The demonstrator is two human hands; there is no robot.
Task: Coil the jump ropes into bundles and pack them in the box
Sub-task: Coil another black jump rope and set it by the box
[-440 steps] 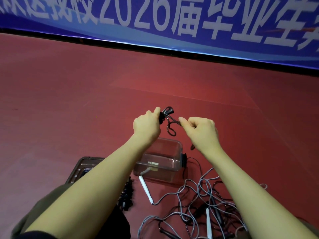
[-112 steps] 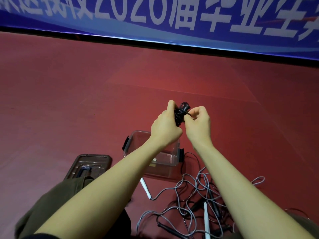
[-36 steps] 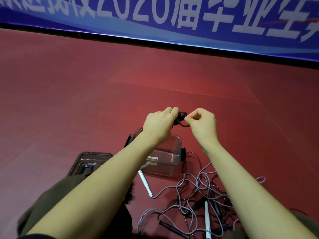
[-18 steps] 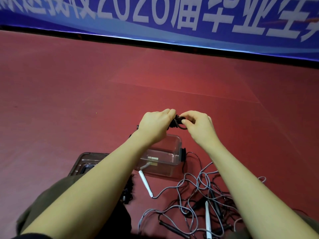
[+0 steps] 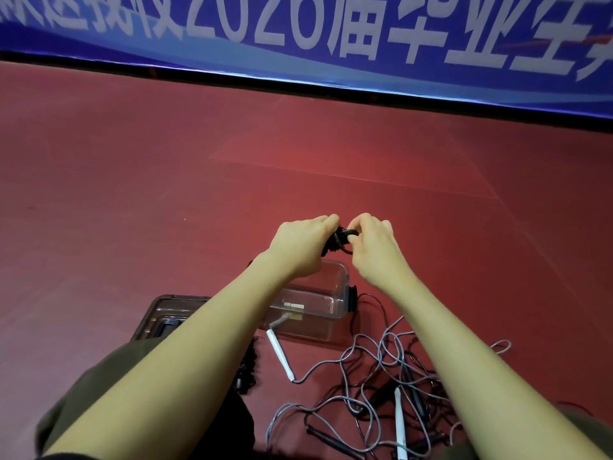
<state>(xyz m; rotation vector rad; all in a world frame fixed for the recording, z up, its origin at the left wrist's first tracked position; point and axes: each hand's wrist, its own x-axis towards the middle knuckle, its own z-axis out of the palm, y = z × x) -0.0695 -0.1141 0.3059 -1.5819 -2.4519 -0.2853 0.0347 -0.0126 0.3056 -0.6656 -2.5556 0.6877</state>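
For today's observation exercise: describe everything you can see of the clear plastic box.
The clear plastic box stands upright and open on the red floor. It is transparent, with rounded corners, a black latch on its right end and a small label on the near wall. The left forearm hides its left part. A white rope handle lies before it.

This looks like a school sports hall or stage area. A smooth red sports floor with faint seams runs to a long blue banner printed with large white Chinese characters and "2026". Jump ropes lie tangled on the floor beside a clear plastic box.
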